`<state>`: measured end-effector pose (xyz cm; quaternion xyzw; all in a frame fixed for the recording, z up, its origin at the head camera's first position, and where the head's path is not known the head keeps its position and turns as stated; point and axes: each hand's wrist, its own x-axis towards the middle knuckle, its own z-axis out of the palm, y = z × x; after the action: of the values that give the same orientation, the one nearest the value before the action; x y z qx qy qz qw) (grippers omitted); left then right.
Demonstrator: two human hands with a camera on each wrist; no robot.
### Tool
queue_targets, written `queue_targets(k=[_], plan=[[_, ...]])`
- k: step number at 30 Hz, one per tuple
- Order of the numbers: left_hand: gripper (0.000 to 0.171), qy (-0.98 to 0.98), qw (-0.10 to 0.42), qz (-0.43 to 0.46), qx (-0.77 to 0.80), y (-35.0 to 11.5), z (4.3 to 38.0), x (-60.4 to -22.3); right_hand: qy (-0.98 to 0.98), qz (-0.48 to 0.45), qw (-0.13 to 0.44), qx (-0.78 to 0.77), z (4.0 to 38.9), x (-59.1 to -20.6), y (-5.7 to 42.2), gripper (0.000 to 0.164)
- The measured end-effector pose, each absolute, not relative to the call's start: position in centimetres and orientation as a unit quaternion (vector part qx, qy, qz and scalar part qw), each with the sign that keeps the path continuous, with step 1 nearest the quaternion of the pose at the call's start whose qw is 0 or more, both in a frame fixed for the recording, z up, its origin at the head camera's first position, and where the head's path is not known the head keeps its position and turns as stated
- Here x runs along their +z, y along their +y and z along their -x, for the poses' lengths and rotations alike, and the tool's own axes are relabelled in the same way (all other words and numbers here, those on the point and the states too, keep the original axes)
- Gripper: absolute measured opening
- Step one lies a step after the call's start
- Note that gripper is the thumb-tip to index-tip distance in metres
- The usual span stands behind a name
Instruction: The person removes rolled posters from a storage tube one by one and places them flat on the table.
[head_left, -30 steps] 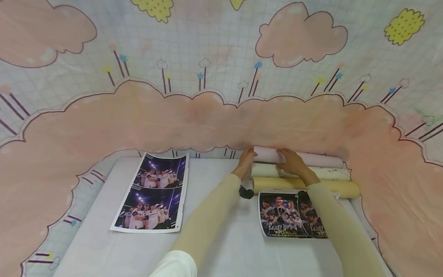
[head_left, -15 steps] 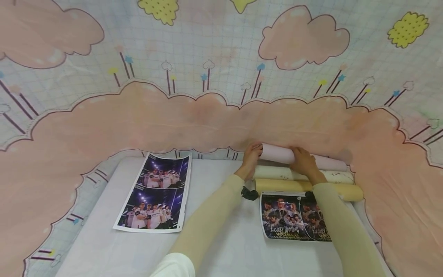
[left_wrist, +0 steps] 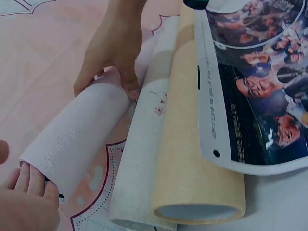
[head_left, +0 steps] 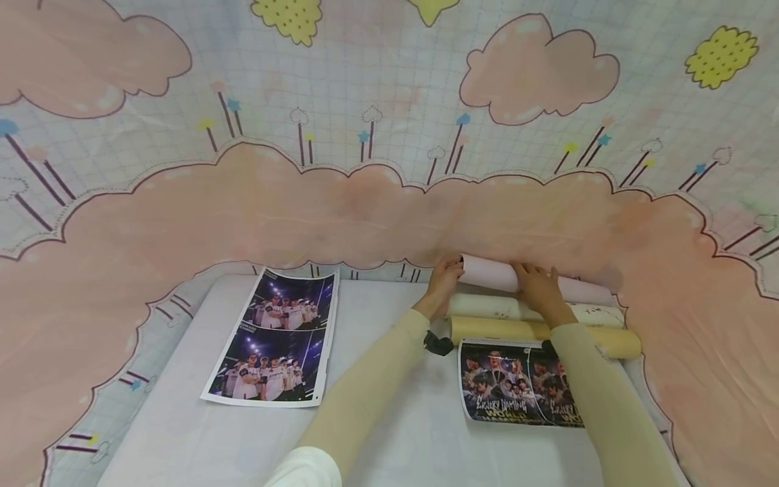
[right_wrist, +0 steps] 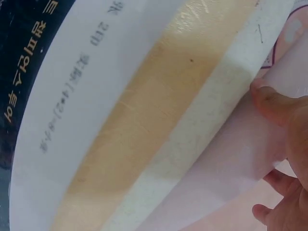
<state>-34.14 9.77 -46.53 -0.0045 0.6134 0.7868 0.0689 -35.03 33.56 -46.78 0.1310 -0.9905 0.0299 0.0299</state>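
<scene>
A pale pink wallpaper roll (head_left: 487, 272) lies at the back right of the table, its left end raised against the patterned sheet. The left hand (head_left: 444, 284) holds that end; in the left wrist view, its fingers (left_wrist: 32, 180) reach into the roll's open mouth. Farther along, the right hand (head_left: 540, 289) grips the same roll from above, thumb on the near side in the right wrist view. Directly in front lie a cream roll (head_left: 487, 307) with small floral marks and a yellow roll (head_left: 496, 329), side by side.
A dark poster (head_left: 502, 382) with group portraits lies before the yellow roll, partly hidden by the right sleeve. Another poster (head_left: 274, 338), with two team photos, lies at the left. A cloud-patterned sheet (head_left: 341, 216) rises behind the white table (head_left: 395, 419).
The pink roll's left end has lifted and shifted right, away from the cream roll. The right hand has slid right along it, and the left hand has moved right with the end.
</scene>
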Motion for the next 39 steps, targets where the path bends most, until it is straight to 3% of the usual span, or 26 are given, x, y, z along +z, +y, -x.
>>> queue_targets(k=[15, 30, 39], plan=[[0.046, 0.731, 0.051, -0.031, 0.680, 8.0, 32.9, -46.4, -0.976, -0.177, 0.124, -0.030, 33.2, -44.7, 32.2, 0.076], [0.045, 0.694, 0.051, 0.015, 0.718, 7.0, 31.2, -45.2, -0.968, -0.204, 0.142, -0.045, 30.6, -43.1, 31.3, 0.078], [0.044, 0.670, 0.045, 0.020, 0.741, 6.9, 29.6, -44.1, -0.971, -0.205, 0.122, -0.022, 28.9, -42.3, 31.6, 0.077]])
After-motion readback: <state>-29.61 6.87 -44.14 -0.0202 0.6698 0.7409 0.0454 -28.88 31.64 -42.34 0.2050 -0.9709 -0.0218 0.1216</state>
